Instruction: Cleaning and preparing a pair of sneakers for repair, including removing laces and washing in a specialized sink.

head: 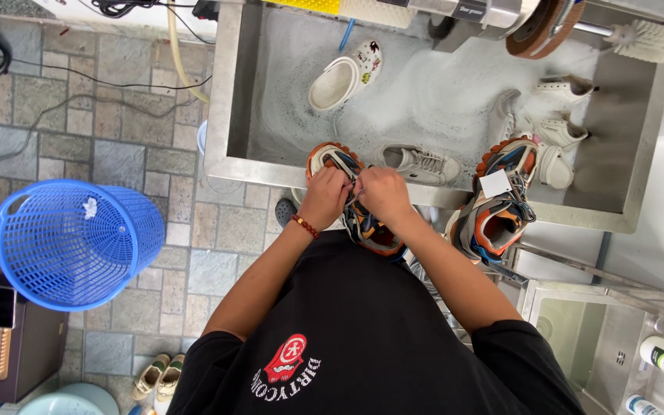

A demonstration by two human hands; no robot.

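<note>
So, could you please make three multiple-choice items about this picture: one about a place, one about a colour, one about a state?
1. Where is the basket?
A. on the tiled floor, left of the person
B. inside the sink
C. on the sink rim

2. What colour is the basket?
A. red
B. blue
C. green

3. What are the hands doing?
A. both hang free
B. one holds a brush
C. both grip the laces of a sneaker

Answers:
1. A: the basket lies tipped on the floor tiles, well apart from the sink.
2. B: its mesh wall is plainly blue.
3. C: the left hand and the right hand are closed together on the laces of the orange sneaker at the sink rim; its twin rests untouched to the right.
</note>
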